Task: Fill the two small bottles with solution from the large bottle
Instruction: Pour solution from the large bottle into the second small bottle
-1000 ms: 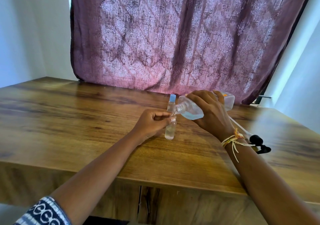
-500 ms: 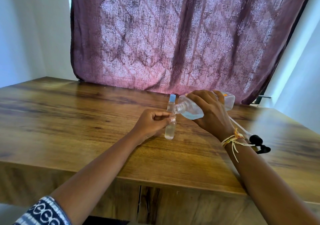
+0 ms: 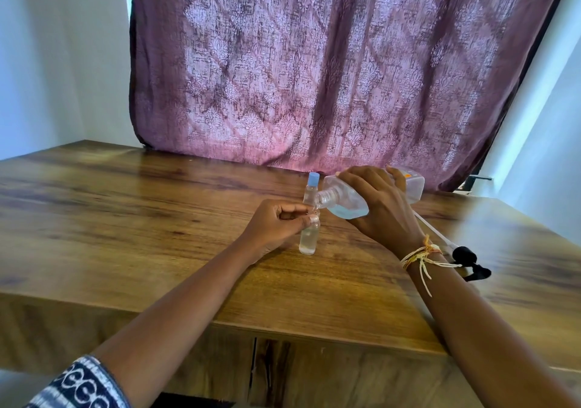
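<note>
The table (image 3: 157, 250) carries all items. Nearest on it stands the open small bottle (image 3: 308, 238), upright and largely filled with clear liquid. The left hand (image 3: 273, 228) pinches the neck of this bottle between thumb and curled fingers, steadying it.

Just behind, the right hand (image 3: 377, 209) is wrapped over the large bottle (image 3: 345, 200), holding it tilted nearly level, with its open threaded mouth directly above the small bottle's opening. Blue solution pools in the lowered shoulder of the large bottle. A pump head with dip tube (image 3: 465, 258) lies on the table beside the right wrist.

Further back, the capped small bottle (image 3: 311, 189) stands upright, its blue cap fitted.

Probable faults: the wide mouth exceeds the narrow neck, so excess tilt likely causes spillage. The level is high; delayed righting likely causes overflow. A loose pinch may let the bottle tip.
</note>
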A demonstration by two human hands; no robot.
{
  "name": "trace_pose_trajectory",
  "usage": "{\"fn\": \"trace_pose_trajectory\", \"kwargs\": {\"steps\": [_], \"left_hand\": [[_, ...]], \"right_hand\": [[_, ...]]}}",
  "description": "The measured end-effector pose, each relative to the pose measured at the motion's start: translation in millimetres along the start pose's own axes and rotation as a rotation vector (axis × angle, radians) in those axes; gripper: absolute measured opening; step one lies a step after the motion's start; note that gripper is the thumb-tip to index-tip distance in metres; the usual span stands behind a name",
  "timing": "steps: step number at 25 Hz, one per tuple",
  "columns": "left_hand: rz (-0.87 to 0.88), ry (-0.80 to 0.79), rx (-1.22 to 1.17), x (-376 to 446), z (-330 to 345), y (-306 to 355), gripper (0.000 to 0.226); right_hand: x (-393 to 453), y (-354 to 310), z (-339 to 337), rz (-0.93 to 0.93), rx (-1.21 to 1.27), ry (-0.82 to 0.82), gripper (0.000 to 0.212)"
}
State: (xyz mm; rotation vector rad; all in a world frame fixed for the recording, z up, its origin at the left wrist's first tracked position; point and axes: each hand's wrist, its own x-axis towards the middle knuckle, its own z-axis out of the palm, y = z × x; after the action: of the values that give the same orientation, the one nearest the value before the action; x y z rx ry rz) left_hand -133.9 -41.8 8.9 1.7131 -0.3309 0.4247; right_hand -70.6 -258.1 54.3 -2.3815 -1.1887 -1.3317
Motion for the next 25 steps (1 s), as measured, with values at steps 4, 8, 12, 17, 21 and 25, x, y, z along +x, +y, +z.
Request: {"fn": "trace_pose_trajectory", "kwargs": {"steps": [4,8,12,17,21,25], "left_hand": [[0.007,0.008,0.006,1,0,-1,0.027],[0.0,-0.005,-0.011,0,0,0,0.023],[-0.008,-0.013,-0.004,0,0,1,0.022],[-0.058,-0.022,0.016,-2,1,2,0.029],[-0.095,-0.072,0.08,-2,0,-2,0.032],[-0.113,-0.104,0.153,-1,-2,-5,0.029]], "right_hand": [[-1,0,1,-0.004,0.001,-0.006,0.046],[0,0,2,0.016,-0.003,-0.007,0.046],[-1,-2,1,0.043,0.018,-0.011,0.055],[-1,-5,2,0.109,0.137,0.029,0.067],[-2,5,6,0.238,0.349,0.168,0.074],[-4,16,8,0.426,0.399,0.273,0.075]]}}
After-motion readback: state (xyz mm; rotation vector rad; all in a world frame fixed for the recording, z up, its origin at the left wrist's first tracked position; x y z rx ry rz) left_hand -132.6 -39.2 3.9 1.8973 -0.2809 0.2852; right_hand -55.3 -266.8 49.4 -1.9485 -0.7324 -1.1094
